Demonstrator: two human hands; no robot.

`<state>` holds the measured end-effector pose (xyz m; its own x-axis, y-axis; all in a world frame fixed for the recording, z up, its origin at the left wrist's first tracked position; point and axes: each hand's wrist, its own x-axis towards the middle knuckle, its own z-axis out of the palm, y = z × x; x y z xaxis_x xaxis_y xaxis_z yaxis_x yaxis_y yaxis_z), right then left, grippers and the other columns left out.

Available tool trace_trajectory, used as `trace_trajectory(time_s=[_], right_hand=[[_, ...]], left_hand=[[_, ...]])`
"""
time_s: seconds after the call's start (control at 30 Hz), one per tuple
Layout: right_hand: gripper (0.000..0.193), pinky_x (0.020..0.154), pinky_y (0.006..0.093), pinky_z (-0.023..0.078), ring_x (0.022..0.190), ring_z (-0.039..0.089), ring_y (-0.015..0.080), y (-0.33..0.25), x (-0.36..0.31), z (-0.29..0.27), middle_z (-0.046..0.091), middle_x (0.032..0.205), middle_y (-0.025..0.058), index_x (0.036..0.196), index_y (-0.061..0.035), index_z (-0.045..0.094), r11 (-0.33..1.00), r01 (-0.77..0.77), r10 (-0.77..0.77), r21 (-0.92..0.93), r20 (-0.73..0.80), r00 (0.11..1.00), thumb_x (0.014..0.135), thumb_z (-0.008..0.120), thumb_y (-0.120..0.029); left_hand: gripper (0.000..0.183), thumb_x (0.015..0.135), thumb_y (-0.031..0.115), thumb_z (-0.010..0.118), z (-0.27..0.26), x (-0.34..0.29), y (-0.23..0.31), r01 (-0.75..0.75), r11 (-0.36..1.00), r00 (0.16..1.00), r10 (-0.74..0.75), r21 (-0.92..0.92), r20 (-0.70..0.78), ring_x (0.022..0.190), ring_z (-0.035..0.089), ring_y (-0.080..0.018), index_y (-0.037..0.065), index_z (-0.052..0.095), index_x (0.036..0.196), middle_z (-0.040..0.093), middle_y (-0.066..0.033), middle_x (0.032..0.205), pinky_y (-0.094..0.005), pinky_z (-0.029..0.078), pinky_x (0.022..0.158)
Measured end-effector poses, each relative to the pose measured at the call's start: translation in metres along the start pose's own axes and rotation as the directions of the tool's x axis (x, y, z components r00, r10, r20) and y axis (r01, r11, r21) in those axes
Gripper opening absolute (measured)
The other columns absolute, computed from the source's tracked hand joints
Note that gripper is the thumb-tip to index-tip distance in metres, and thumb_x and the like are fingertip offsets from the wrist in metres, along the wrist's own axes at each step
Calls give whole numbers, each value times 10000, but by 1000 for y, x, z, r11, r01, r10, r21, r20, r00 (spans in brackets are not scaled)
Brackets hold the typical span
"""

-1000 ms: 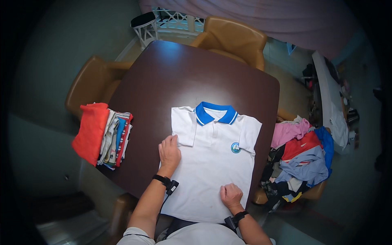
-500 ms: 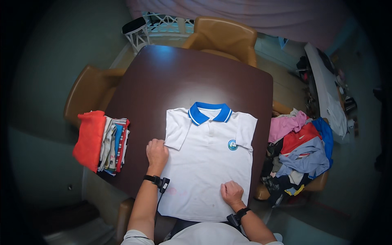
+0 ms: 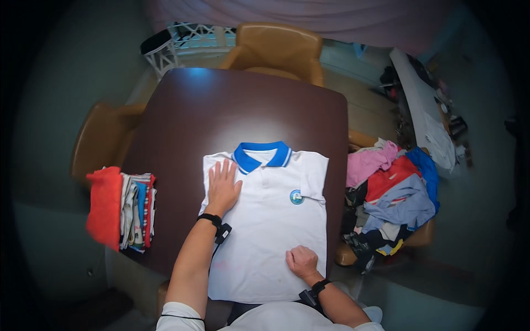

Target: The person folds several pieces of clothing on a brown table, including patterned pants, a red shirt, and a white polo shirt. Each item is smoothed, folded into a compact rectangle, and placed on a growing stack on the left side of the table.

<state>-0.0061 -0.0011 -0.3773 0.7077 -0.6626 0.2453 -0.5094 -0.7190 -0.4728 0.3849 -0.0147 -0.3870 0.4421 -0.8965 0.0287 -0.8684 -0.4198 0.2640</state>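
Observation:
A white polo shirt (image 3: 259, 231) with a blue collar (image 3: 260, 156) lies spread face up along the near side of a dark brown table. A round blue-green badge (image 3: 296, 197) marks its chest on the right. My left hand (image 3: 223, 187) is open and flat on the shirt's left sleeve and shoulder, fingers apart and pointing at the collar. Lower down on the right, my right hand (image 3: 302, 261) rests on the shirt as a loose fist. The cloth around the fist lies smooth, with no fold gathered in it.
Folded clothes (image 3: 130, 212) form a stack at the table's left edge, a red one outermost. Beyond the right edge, loose clothes (image 3: 395, 193) are heaped on a chair. The brown table (image 3: 221, 110) has tan chairs (image 3: 279, 49) around it.
My left hand has moved from beside the shirt's left edge up onto the left sleeve, its fingers now spread. That sleeve is now flatter. My right hand stays a fist on the shirt.

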Motion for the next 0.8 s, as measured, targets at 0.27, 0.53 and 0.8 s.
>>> trace_trajectory(time_s=[0.27, 0.53, 0.8], right_hand=[[243, 578, 433, 508, 664, 646, 286, 3, -2, -1, 578, 740, 67, 753, -134, 594, 1000, -1, 1, -7, -12, 1000, 904, 778, -182], [255, 591, 441, 523, 675, 653, 293, 1, -1, -2, 591, 743, 69, 740, -132, 596, 1000, -19, 19, 21, -36, 999, 901, 783, -199], [266, 586, 447, 519, 661, 648, 295, 3, -1, 0, 589, 732, 69, 726, -135, 588, 1000, -15, 16, 10, -31, 999, 893, 786, -196]], left_hand=[[776, 1080, 527, 566, 1, 8, 13, 154, 986, 986, -158, 63, 60, 1679, 124, -517, 150, 385, 1733, 202, -254, 1824, -731, 63, 1308], [690, 1102, 421, 550, 11, 17, 11, 234, 971, 972, -235, 53, 15, 1676, 143, -507, 149, 407, 1720, 211, -242, 1824, -736, 70, 1307], [244, 913, 58, 710, -13, 42, -24, 8, 1000, 955, -6, 5, -297, 1229, 608, -325, 67, 818, 1131, 734, -128, 1226, -504, 417, 1043]])
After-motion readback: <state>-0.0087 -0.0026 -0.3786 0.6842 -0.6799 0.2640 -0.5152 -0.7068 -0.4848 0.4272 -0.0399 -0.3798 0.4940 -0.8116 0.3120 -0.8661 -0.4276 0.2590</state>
